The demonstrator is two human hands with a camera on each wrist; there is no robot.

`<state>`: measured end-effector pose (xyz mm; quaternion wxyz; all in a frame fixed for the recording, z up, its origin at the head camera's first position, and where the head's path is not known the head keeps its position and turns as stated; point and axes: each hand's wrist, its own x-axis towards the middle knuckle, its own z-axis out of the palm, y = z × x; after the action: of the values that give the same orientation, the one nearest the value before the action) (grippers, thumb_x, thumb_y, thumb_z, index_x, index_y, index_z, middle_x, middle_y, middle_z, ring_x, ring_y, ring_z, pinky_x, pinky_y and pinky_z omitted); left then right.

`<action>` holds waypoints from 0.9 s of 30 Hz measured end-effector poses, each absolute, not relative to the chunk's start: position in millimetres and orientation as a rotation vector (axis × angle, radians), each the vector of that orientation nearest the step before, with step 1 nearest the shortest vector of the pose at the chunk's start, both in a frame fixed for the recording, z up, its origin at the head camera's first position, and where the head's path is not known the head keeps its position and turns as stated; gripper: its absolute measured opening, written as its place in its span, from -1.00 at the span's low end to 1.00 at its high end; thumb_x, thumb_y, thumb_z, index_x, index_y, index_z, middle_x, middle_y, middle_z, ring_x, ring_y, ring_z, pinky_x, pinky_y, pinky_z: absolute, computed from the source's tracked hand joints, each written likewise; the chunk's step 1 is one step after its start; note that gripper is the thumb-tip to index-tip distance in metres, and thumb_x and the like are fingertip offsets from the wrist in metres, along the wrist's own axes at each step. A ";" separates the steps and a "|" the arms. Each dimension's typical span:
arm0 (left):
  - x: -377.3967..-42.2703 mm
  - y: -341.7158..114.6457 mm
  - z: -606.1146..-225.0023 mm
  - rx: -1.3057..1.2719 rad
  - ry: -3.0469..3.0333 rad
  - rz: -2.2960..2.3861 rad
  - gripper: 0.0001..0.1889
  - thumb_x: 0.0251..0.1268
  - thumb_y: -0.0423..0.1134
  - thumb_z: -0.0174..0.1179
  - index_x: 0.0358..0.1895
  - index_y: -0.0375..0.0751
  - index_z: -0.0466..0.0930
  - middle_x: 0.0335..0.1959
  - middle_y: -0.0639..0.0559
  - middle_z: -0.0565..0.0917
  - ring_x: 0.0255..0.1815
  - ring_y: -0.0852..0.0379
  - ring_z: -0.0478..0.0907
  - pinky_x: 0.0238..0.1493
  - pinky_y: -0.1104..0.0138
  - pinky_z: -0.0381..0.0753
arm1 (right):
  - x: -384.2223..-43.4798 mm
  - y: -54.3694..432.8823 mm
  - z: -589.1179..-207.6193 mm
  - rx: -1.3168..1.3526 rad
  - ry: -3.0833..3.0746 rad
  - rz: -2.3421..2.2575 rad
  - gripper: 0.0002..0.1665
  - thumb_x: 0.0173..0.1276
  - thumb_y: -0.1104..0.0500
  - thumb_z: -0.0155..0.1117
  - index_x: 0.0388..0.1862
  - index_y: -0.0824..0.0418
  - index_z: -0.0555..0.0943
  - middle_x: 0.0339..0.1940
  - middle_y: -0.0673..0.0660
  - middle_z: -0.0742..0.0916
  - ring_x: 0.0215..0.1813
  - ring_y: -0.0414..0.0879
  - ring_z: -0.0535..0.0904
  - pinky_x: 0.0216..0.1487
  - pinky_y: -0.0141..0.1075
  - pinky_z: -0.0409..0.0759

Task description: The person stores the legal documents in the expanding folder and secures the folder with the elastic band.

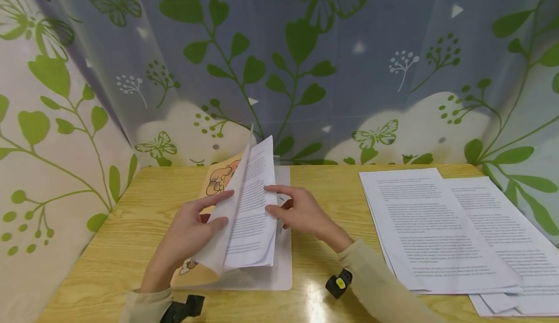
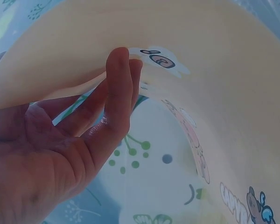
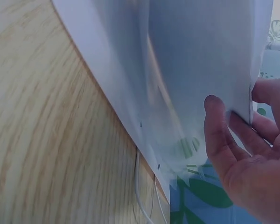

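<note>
The folder (image 1: 272, 282) lies open on the wooden counter (image 1: 118, 250), left of the center of the frame. Its tan cover (image 1: 194, 272), printed with cartoon figures, is raised at the left; the translucent back lies flat beneath the printed sheets (image 1: 249, 206), which stand tilted with their top edge lifted.

Left hand (image 1: 185, 228): positioned lower left of center, grip closed on the raised side of the folder. Thumb and index finger lie against its pale inner face; from the left wrist I see the cover bend in a wide curve around the fingers.

Right hand (image 1: 303, 211): positioned at center, grip pinching the right edge of the printed sheets. Fingers rest on both faces of the paper.

Lower right of the frame: two overlapping paper stacks (image 1: 436, 235), text side up, well apart from the folder. A black wrist unit (image 1: 338, 284) sits at the right sleeve (image 1: 380, 274). Behind the counter, a curtain (image 1: 362, 85) shows green leaves and butterflies.
</note>
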<state>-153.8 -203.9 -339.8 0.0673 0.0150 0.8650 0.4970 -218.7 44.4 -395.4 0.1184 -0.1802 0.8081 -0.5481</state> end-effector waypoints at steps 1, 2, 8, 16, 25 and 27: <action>-153.7 -204.0 -339.7 0.046 2.607 1.498 -0.43 0.37 -0.38 0.20 0.42 0.09 0.52 0.20 -0.30 0.61 -0.45 0.07 0.65 -0.54 0.25 0.64 | -219.0 43.7 -395.6 -0.544 2.393 -1.574 -0.42 0.41 0.08 0.38 0.41 -0.04 0.56 -0.23 0.17 0.78 -0.42 -0.12 0.65 -0.41 -0.19 0.70; -153.7 -204.0 -339.6 0.045 2.607 1.496 -0.43 0.37 -0.38 0.20 0.42 0.09 0.52 0.20 -0.30 0.61 -0.45 0.07 0.65 -0.54 0.25 0.63 | -219.0 43.1 -395.6 -0.560 2.417 -1.548 -0.42 0.42 0.08 0.37 0.41 -0.04 0.56 -0.26 0.17 0.78 -0.44 -0.13 0.64 -0.43 -0.23 0.68; -153.6 -203.5 -339.4 0.047 2.617 1.488 -0.43 0.36 -0.38 0.20 0.42 0.09 0.52 0.23 -0.29 0.61 -0.46 0.07 0.64 -0.54 0.26 0.62 | -218.6 39.2 -394.6 -0.606 2.468 -1.476 -0.42 0.43 0.09 0.35 0.42 -0.01 0.55 -0.27 0.17 0.78 -0.51 -0.16 0.62 -0.48 -0.28 0.64; -153.7 -202.7 -339.2 0.051 2.617 1.493 -0.43 0.36 -0.39 0.20 0.43 0.08 0.52 0.22 -0.29 0.61 -0.45 0.06 0.65 -0.53 0.26 0.63 | -222.1 34.6 -396.9 -0.614 2.469 -1.456 -0.42 0.43 0.08 0.34 0.42 0.00 0.55 -0.40 0.22 0.78 -0.59 -0.17 0.58 -0.55 -0.31 0.56; -154.2 -203.3 -339.0 0.047 2.595 1.526 -0.43 0.37 -0.40 0.19 0.42 0.07 0.53 0.22 -0.31 0.62 -0.44 0.04 0.67 -0.53 0.23 0.66 | -226.8 30.6 -400.8 -0.693 2.451 -1.442 -0.42 0.44 0.10 0.32 0.43 0.04 0.54 -0.42 0.28 0.80 -0.63 -0.21 0.55 -0.56 -0.33 0.56; -154.6 -203.4 -339.3 0.043 2.584 1.539 -0.44 0.37 -0.41 0.19 0.42 0.07 0.53 0.21 -0.32 0.62 -0.43 0.04 0.68 -0.52 0.22 0.68 | -226.7 29.5 -400.9 -0.704 2.446 -1.447 -0.42 0.44 0.11 0.32 0.43 0.06 0.54 -0.43 0.28 0.80 -0.64 -0.22 0.55 -0.56 -0.33 0.56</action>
<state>-154.6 -203.4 -339.3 0.0667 0.0143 0.8572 0.5105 -226.7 29.5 -400.9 0.1068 -0.2391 0.8306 -0.4916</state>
